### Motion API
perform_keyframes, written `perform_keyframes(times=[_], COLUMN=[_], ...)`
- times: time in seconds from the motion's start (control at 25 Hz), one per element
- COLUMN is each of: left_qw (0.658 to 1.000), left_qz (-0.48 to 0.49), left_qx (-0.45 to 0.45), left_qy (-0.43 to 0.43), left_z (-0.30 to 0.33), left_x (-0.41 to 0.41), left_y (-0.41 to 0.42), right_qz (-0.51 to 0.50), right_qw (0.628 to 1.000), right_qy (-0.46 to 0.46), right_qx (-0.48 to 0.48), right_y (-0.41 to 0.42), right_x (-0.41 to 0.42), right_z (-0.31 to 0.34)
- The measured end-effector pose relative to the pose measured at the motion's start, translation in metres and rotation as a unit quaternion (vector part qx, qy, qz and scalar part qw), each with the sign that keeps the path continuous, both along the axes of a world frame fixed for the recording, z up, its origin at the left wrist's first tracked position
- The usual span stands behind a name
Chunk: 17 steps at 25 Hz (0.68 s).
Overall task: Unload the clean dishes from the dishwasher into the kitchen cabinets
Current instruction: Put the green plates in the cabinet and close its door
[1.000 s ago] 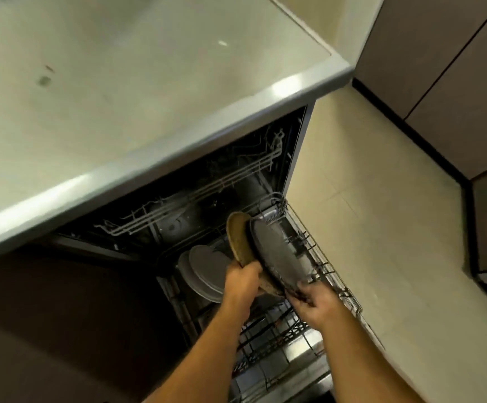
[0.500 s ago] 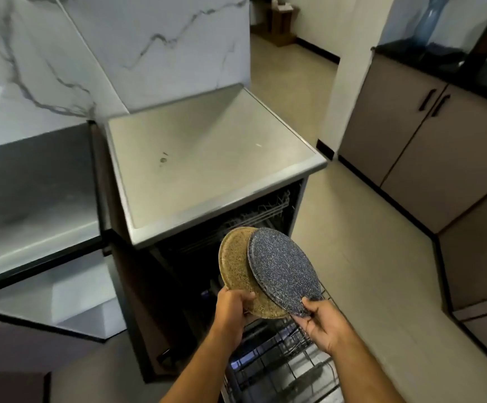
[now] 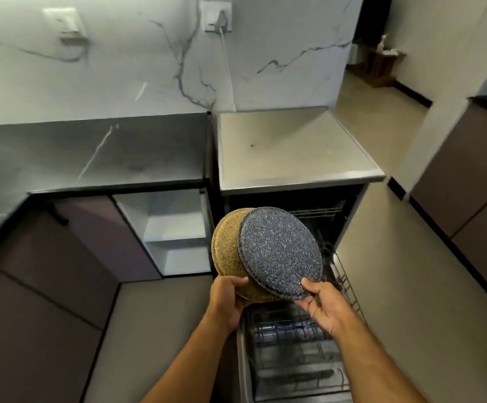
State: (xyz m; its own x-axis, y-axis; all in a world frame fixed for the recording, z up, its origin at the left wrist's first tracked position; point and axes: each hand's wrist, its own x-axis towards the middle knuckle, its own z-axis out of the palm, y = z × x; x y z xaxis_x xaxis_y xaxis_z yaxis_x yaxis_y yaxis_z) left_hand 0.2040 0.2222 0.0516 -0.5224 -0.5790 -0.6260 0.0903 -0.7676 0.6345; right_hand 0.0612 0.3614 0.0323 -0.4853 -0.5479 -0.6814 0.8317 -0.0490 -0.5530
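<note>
plates (image 3: 280, 251) raised higher — view wider, cabinet (image 3: 175, 231) open

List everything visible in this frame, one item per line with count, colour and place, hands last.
blue plate: 1, dark speckled blue, held up in front of the dishwasher, overlapping the tan plate
tan plate: 1, speckled tan, behind the blue plate
dishwasher: 1, steel top, door open
lower rack: 1, dark wire, pulled out
open cabinet: 1, white inside, left of the dishwasher
counter: 1, dark grey, left
wall sockets: 2, white, marbled wall
cardboard box: 1, brown, far room
left hand: 1, grips the tan plate
right hand: 1, grips the blue plate
</note>
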Motion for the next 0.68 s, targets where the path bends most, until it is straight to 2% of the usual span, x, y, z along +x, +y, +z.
perform_keyframes(times=[0.32, 0.68], left_qw=[0.989, 0.985], left_qz=[0.141, 0.172], left_qx=[-0.016, -0.022], left_qy=[0.028, 0.023], left_z=[0.02, 0.01], left_x=[0.13, 0.266], left_y=[-0.057, -0.174], right_qz=[0.14, 0.179], right_qw=[0.989, 0.984], right_qy=[0.034, 0.0], right_qx=[-0.03, -0.015], right_y=[-0.109, -0.242], right_x=[0.09, 0.219], right_z=[0.016, -0.011])
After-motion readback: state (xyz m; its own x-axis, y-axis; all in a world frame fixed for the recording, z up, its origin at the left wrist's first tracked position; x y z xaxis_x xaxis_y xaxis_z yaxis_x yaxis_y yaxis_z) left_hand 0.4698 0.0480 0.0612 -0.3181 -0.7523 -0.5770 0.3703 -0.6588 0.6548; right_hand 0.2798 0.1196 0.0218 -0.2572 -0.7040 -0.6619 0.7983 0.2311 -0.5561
